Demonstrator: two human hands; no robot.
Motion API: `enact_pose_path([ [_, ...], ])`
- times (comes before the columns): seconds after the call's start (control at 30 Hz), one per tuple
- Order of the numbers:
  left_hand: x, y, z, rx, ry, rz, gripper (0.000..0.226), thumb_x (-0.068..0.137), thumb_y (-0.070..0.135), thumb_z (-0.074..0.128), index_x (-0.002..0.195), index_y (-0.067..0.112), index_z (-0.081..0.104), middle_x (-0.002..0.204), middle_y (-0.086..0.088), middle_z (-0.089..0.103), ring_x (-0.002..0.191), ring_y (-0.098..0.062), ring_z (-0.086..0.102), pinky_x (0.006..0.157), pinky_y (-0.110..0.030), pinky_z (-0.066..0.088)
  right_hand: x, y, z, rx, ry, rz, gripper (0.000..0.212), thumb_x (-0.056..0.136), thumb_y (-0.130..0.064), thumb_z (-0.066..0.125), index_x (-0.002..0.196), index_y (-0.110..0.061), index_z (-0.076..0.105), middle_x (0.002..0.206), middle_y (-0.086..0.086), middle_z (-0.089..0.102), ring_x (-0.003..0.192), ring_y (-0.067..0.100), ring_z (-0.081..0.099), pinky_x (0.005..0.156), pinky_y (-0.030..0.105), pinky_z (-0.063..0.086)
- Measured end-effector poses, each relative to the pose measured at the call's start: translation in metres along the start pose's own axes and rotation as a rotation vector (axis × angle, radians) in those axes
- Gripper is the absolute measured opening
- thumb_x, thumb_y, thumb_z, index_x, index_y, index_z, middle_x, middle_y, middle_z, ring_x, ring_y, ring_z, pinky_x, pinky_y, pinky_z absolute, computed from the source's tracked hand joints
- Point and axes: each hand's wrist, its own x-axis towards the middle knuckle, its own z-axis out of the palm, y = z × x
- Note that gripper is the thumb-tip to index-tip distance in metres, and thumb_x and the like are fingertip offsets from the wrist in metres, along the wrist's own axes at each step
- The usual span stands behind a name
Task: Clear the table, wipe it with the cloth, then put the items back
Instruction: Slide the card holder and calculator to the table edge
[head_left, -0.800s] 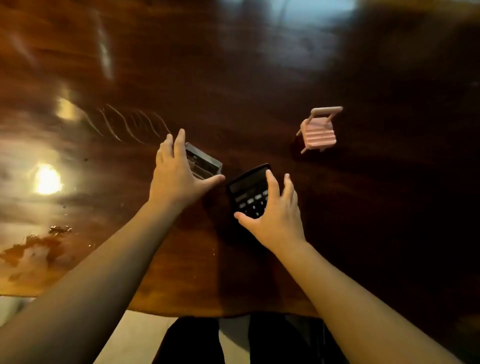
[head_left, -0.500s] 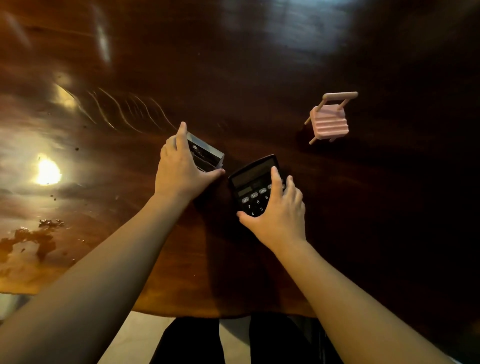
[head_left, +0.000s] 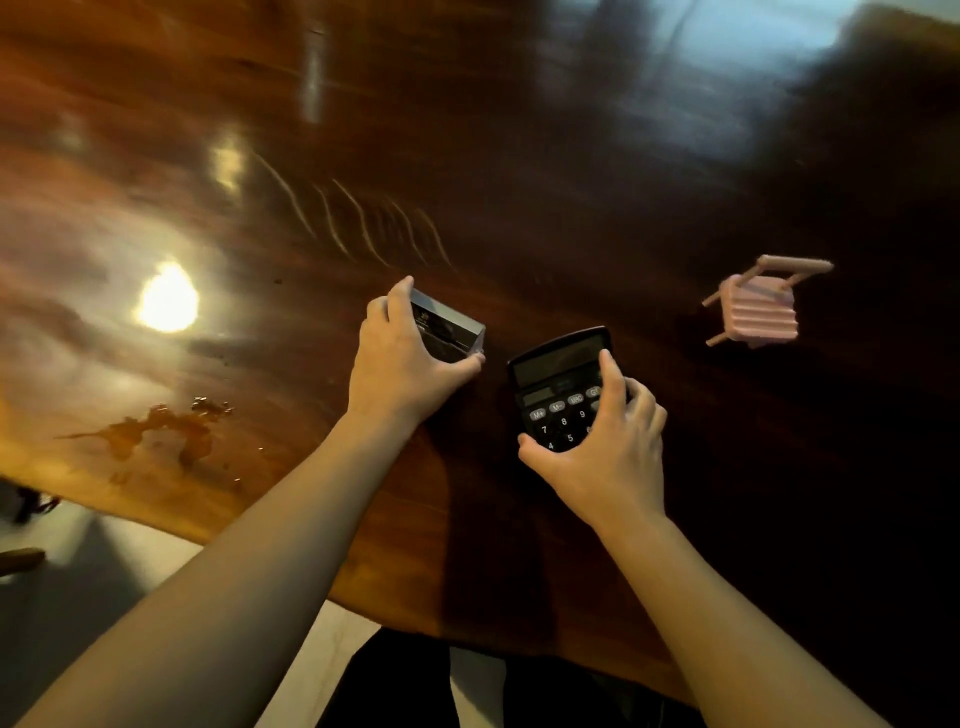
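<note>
On the glossy dark wooden table my left hand wraps around a small grey box, fingers over its far side and thumb at its near corner. Just to the right lies a black calculator. My right hand covers its lower half, thumb at its near left edge and fingers along its right side. A small pink soap-dish-like rack stands apart at the right. No cloth is in view.
A brownish spill spreads on the table near its front left edge. A bright lamp reflection glares at the left. The table's front edge runs just before my lap, with pale floor below.
Both hands have closed in tighter, the left around the grey box and the right around the calculator. The view has shifted a little; the objects look about where they were.
</note>
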Motion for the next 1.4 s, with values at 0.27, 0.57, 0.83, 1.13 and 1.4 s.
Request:
enact_pose_path([
  [0.27, 0.001, -0.078, -0.079, 0.015, 0.184, -0.180, 0.118, 0.059, 0.067, 0.083, 0.152, 0.019, 0.028, 0.146, -0.005, 0.046, 0.135, -0.024, 0.044, 0.105, -0.039, 0.044, 0.015, -0.085, 0.028, -0.022, -0.056, -0.191, 0.124, 0.057, -0.074, 0.075, 0.155, -0.038, 0.008, 0.154, 0.013, 0.027, 0.142, 0.034, 0.025, 0.107, 0.056, 0.042],
  [0.57, -0.001, -0.187, -0.174, 0.026, 0.401, -0.367, 0.119, 0.056, 0.074, 0.080, 0.150, 0.017, 0.034, 0.136, -0.003, 0.051, 0.126, -0.023, 0.049, 0.102, -0.036, 0.046, 0.029, -0.213, 0.088, -0.098, -0.127, -0.434, 0.121, 0.062, -0.076, 0.073, 0.154, -0.035, 0.006, 0.154, 0.015, 0.025, 0.140, 0.034, 0.024, 0.110, 0.053, 0.039],
  [0.83, -0.004, -0.257, -0.212, 0.078, 0.464, -0.510, 0.115, 0.059, 0.069, 0.082, 0.149, 0.014, 0.035, 0.140, -0.009, 0.051, 0.131, -0.028, 0.045, 0.107, -0.042, 0.041, 0.027, -0.309, 0.152, -0.159, -0.205, -0.574, 0.120, 0.063, -0.079, 0.068, 0.155, -0.030, 0.007, 0.153, 0.016, 0.027, 0.139, 0.035, 0.025, 0.109, 0.051, 0.041],
  [1.13, -0.010, -0.292, -0.207, 0.041, 0.421, -0.604, 0.120, 0.057, 0.066, 0.086, 0.151, 0.018, 0.030, 0.146, -0.009, 0.046, 0.137, -0.030, 0.041, 0.110, -0.050, 0.042, 0.013, -0.344, 0.205, -0.188, -0.249, -0.623, 0.121, 0.063, -0.084, 0.062, 0.156, -0.027, 0.010, 0.151, 0.018, 0.031, 0.136, 0.035, 0.028, 0.107, 0.049, 0.040],
  [1.4, -0.015, -0.298, -0.205, 0.042, 0.379, -0.591, 0.133, 0.051, 0.064, 0.091, 0.155, 0.017, 0.022, 0.154, -0.009, 0.036, 0.143, -0.027, 0.033, 0.114, -0.048, 0.038, 0.010, -0.336, 0.220, -0.254, -0.225, -0.648, 0.121, 0.067, -0.085, 0.060, 0.156, -0.025, 0.005, 0.158, 0.020, 0.027, 0.143, 0.038, 0.025, 0.115, 0.051, 0.031],
])
